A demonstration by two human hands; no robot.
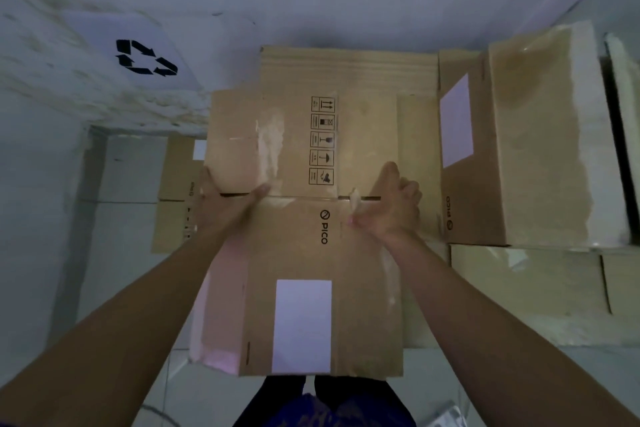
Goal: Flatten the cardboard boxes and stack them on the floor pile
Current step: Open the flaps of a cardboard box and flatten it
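Observation:
A brown cardboard box [298,253] marked PICO, with a white label, is held in front of me above the floor. My left hand [225,204] grips its upper left edge, thumb lying on the top face. My right hand [391,204] pinches a strip of clear tape [355,203] at the seam on the box's right side. Past the seam, the box's further panel [301,142] carries a column of handling symbols. Flattened cardboard [180,194] lies on the floor to the left, partly hidden by the box.
A stack of assembled brown boxes [533,149] stands to the right, with more cardboard boxes [526,288] below it. A white sheet with a recycling symbol [145,57] hangs on the wall at the left. The pale tiled floor [121,253] shows at the lower left.

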